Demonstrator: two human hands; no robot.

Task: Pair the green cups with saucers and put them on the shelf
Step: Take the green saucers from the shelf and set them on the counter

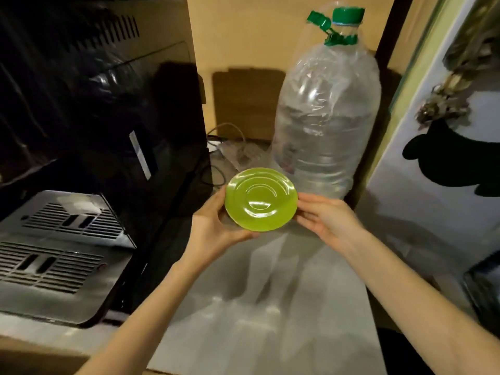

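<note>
A glossy green saucer (261, 199) is held level above the pale counter (270, 293), in the middle of the view. My left hand (213, 226) grips its left rim, with the thumb over the edge and the fingers underneath. My right hand (324, 217) touches the right rim with its fingertips. The saucer is bare, and no green cup is in view.
A black coffee machine (94, 117) with a metal drip tray (62, 253) fills the left side. A large clear water bottle (327, 117) with a green cap stands just behind the saucer. Cables (230, 147) lie at the back. A white fridge door (446, 158) rises on the right.
</note>
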